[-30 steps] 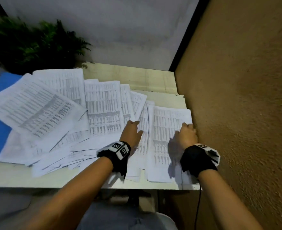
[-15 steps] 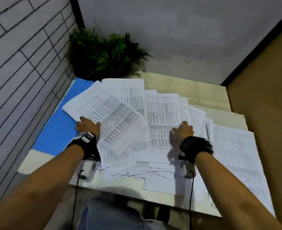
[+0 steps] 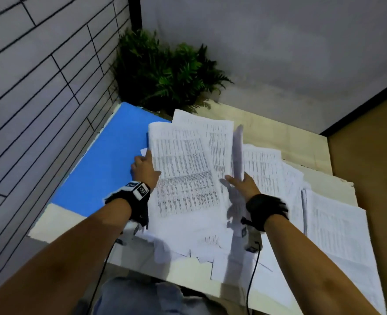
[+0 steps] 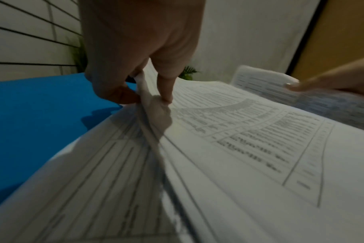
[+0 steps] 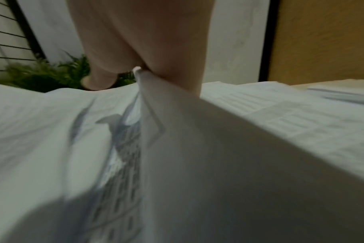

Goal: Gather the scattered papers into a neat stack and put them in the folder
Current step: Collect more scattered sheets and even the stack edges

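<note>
The left hand (image 3: 143, 170) pinches the left edge of the papers (image 3: 185, 173), lifting sheets off the counter (image 3: 279, 135). The right hand (image 3: 241, 186) holds an upturned sheet edge. The blue folder (image 3: 101, 160) lies flat just left of them

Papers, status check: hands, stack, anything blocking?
Left hand pinches the papers at their left edge; right hand grips a raised sheet. No neat stack yet; sheets lie spread right. Blue folder partly covered by papers.
</note>
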Demonstrator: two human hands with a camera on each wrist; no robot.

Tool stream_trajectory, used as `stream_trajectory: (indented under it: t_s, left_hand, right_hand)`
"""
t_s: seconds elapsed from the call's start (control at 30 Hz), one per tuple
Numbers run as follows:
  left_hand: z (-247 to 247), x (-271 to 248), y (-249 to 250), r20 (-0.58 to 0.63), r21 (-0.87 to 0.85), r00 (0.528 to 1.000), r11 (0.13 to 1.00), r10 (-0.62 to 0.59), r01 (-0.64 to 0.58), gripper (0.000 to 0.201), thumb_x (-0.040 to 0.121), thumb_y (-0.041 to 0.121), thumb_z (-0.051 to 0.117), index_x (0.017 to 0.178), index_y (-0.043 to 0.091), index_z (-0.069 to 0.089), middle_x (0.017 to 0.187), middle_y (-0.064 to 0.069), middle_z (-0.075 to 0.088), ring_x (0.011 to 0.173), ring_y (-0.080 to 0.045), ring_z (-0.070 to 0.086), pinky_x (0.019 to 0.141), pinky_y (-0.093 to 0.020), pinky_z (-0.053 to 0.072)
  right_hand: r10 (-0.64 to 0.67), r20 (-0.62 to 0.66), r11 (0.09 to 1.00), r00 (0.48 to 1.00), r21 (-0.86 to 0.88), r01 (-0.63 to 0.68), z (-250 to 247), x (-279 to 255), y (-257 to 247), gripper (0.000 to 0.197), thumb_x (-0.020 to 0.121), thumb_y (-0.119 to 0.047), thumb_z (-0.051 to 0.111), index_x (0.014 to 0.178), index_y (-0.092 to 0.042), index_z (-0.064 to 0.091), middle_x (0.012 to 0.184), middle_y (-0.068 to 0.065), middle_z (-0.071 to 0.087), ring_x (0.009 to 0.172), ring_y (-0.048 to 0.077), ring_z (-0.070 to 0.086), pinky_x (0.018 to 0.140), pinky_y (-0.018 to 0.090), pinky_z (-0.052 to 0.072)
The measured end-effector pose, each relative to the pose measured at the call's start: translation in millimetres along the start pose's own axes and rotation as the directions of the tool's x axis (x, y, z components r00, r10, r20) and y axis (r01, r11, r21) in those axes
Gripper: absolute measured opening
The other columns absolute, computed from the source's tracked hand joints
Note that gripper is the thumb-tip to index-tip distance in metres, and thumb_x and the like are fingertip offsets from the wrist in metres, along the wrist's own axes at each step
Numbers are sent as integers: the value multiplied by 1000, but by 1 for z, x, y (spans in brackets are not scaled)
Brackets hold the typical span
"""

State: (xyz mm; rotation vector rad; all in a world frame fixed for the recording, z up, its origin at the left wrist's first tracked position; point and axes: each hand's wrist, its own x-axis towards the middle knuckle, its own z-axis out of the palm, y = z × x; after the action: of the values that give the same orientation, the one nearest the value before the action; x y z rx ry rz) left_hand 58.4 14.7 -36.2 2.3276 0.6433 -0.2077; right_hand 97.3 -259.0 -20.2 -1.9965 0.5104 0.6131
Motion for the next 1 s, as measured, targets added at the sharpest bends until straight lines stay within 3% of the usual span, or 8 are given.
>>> stream_trajectory:
  t_s: [0.1,0.2,0.4,0.57,0.67,0.77,0.83,1.0]
  left_hand:
    - [12,-11,11,67,73,997,997,34,-39,78,84,21,60,145,13,11,149,-18,14,133,-40,20,113,-45,23]
    - [18,-15,15,154,123,987,990,46,-65,79,86,25,58,146,15,6,155,-14,-5,141,-38,3,116,-47,15]
    - [7,-16,12,34,-163,997,984,72,-66,96,82,29,64,145,14,-7,155,-13,-15,144,-29,-10,119,-44,2]
    - [-11,-16,20,122,-748,988,663,98,27,109,57,43,83,137,46,10,153,3,28,136,-19,36,111,-53,31]
    - [-35,-39,54,127,-819,968,574,215,-20,58,68,16,77,119,16,50,102,13,70,95,0,66,97,-35,48]
    - [-54,-61,87,20,-837,949,525,314,-156,32,74,-2,68,98,16,58,86,9,70,85,-10,66,83,-31,56]
    - [-66,-75,102,-19,-872,937,453,350,-187,33,71,-5,69,89,21,58,81,7,71,81,-13,67,74,-29,59]
    - [-80,-103,111,-150,-816,857,428,494,-389,80,42,45,82,109,13,52,94,10,69,88,2,67,76,-16,56]
  right_hand:
    - [-12,17,997,1000,-82,13,25,2,-8,95,69,-31,80,142,0,27,145,16,41,131,34,42,108,48,37]
    - [-15,-8,989,1000,-150,14,31,5,-11,73,79,-19,72,135,8,34,135,22,49,123,36,49,103,41,42]
    - [-73,-53,997,996,-26,71,-10,-7,-18,66,84,-21,66,134,8,35,132,17,51,120,35,52,102,46,44]
    - [-200,-60,972,978,113,205,-45,-40,-27,57,85,-22,65,126,7,37,106,9,55,107,26,54,74,27,44]
    - [-246,-69,945,967,206,255,-56,-58,-34,67,83,-24,67,131,9,34,104,11,58,93,19,58,83,32,46]
    - [-342,-39,908,939,242,341,-65,-78,-41,15,81,-5,67,95,-5,64,85,1,69,74,5,67,85,32,54]
    - [-418,-66,862,906,288,418,-73,-89,-45,19,78,4,66,79,-14,63,68,-10,72,66,1,68,70,17,56]
    - [-509,-94,811,856,281,513,-84,-109,-43,17,72,1,73,83,-7,63,74,-5,74,76,9,71,76,22,57]
